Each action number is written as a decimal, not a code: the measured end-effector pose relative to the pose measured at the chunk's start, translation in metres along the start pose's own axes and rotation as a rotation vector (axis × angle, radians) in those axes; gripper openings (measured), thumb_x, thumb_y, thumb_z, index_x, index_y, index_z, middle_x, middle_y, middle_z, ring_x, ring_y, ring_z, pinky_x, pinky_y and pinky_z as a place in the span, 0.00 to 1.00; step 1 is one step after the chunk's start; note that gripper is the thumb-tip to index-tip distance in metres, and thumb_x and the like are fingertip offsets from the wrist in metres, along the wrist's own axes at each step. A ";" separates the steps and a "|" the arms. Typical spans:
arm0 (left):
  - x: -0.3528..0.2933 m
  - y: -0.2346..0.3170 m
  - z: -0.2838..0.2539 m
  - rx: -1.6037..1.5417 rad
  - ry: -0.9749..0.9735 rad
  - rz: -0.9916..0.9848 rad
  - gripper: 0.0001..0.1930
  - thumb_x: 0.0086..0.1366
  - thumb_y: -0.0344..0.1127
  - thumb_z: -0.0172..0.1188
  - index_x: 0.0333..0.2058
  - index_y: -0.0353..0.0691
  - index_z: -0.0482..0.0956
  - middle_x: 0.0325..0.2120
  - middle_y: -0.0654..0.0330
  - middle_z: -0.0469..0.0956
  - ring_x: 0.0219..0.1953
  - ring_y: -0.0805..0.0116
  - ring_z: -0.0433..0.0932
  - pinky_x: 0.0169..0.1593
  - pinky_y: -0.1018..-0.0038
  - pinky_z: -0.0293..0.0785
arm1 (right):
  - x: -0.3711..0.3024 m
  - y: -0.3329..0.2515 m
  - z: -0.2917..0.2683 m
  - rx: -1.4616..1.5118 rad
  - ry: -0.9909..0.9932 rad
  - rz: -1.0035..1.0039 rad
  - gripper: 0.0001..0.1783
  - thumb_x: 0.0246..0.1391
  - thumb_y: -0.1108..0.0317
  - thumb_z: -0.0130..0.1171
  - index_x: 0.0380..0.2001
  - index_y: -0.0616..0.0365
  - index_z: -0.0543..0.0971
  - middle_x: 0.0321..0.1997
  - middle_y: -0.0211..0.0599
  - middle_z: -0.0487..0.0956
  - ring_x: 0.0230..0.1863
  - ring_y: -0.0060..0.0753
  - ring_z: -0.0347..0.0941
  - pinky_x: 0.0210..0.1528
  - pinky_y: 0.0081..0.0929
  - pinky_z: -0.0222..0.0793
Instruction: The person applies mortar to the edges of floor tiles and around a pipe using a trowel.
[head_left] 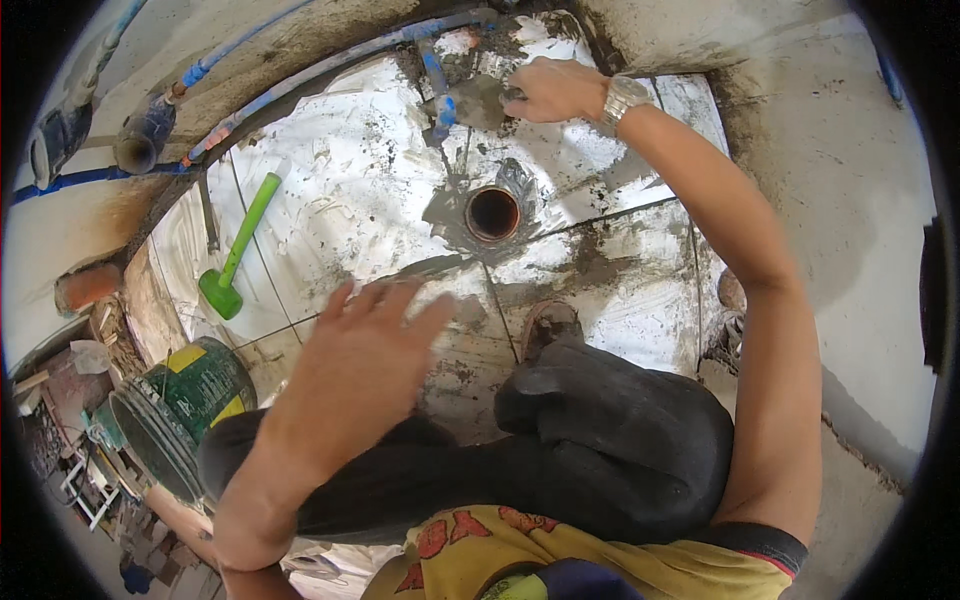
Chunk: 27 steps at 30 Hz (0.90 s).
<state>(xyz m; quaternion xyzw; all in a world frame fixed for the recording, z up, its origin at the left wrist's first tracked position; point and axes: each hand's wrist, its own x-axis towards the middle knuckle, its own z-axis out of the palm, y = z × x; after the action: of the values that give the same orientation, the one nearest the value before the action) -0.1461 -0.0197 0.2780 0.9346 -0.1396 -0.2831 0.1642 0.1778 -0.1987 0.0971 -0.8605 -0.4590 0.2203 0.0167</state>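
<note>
My right hand (556, 90), with a metal watch on its wrist, is closed round the handle of a trowel at the far side of the tiled floor. The trowel's grey, mortar-smeared blade (482, 104) points left, close beside a short blue pipe (438, 90); the handle is mostly hidden in my fist. Nearer to me, my left hand (365, 350) hovers over the tiles with fingers stretched and nothing in them. Between the hands, a round drain pipe opening (493, 214) sits in the floor with wet grey mortar around it.
On the left tiles lies a green mallet (238, 247). A green bucket (185, 410) lies tipped by my left knee, with rubble (150, 555) behind it. Pipes (330, 75) run along the left wall; two dark pipe ends (145, 135) stick out. A bare wall (850, 220) rises on the right.
</note>
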 end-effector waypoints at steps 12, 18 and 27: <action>-0.063 -0.022 -0.020 -0.005 0.082 -0.286 0.28 0.64 0.35 0.71 0.62 0.41 0.78 0.60 0.49 0.80 0.60 0.46 0.78 0.70 0.51 0.68 | -0.018 0.026 -0.003 -0.216 -0.080 0.008 0.22 0.65 0.50 0.63 0.45 0.61 0.84 0.40 0.54 0.86 0.47 0.61 0.83 0.49 0.52 0.78; -0.082 -0.020 -0.025 -0.164 -0.062 -0.071 0.25 0.69 0.42 0.68 0.61 0.41 0.78 0.57 0.49 0.80 0.58 0.47 0.79 0.66 0.52 0.70 | -0.028 0.030 -0.012 -0.003 0.021 -0.004 0.31 0.66 0.42 0.58 0.48 0.63 0.85 0.47 0.60 0.85 0.53 0.63 0.81 0.56 0.51 0.77; -0.073 -0.028 -0.030 -0.212 -0.154 0.028 0.27 0.70 0.44 0.67 0.63 0.41 0.76 0.57 0.49 0.79 0.58 0.47 0.79 0.67 0.55 0.70 | 0.048 0.041 0.002 -0.036 -0.263 -0.069 0.41 0.63 0.37 0.58 0.62 0.64 0.81 0.67 0.60 0.77 0.70 0.58 0.72 0.72 0.44 0.67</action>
<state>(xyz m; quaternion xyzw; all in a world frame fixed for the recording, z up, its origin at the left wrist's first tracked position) -0.1831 0.0381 0.3264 0.8854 -0.1340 -0.3651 0.2547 0.2328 -0.1845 0.0680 -0.8083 -0.4903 0.3221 -0.0513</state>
